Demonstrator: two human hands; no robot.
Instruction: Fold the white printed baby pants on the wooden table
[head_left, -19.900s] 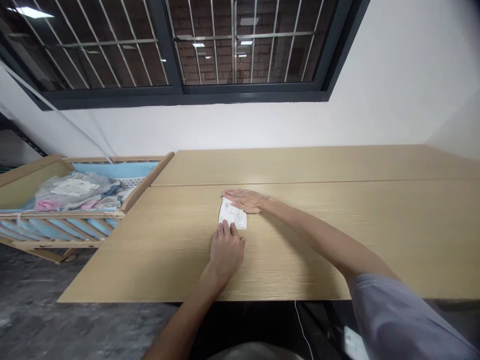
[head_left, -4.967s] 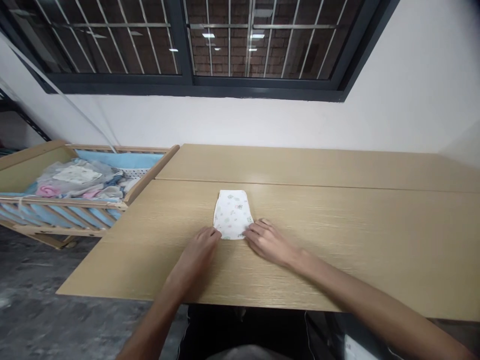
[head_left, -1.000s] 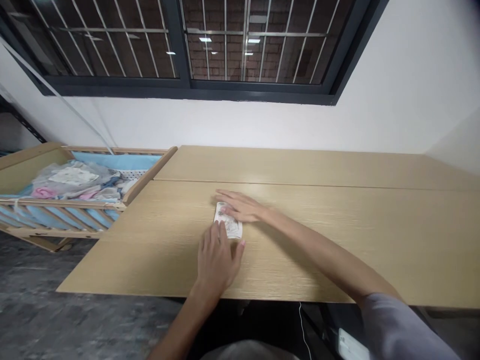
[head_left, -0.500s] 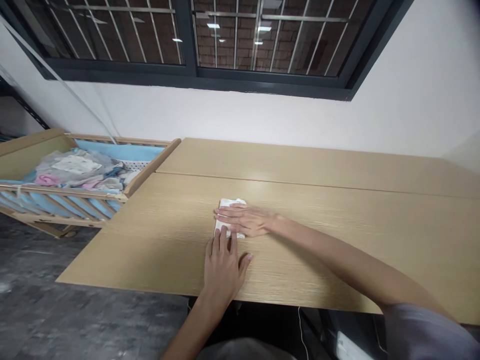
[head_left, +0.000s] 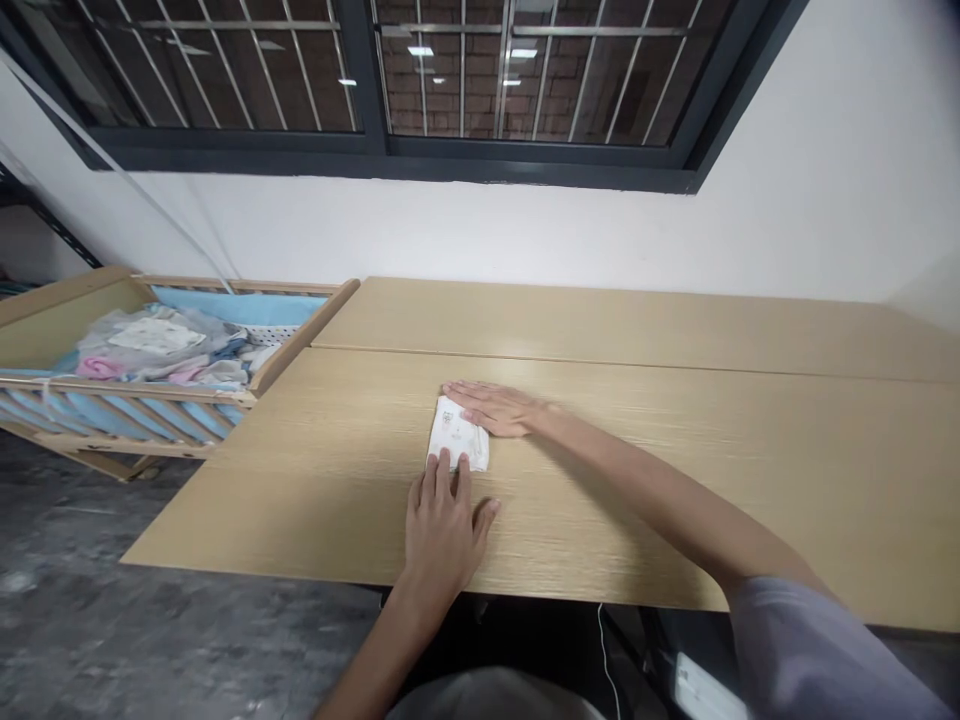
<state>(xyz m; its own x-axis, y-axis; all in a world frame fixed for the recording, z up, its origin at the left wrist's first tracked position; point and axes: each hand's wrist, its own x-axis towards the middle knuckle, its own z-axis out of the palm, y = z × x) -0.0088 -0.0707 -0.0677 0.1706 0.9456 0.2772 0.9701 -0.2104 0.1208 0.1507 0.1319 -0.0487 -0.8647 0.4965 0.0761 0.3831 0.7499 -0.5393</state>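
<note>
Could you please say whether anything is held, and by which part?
Nothing appears gripped: the left hand touches the near edge of the folded cloth, the right hand its far side.

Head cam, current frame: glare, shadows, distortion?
Head view: bright light patches in the window, no strong glare on the cloth; head view: soft shadow on the table below the right forearm; head view: looks stretched toward the sides, with a dark top-right corner.
</note>
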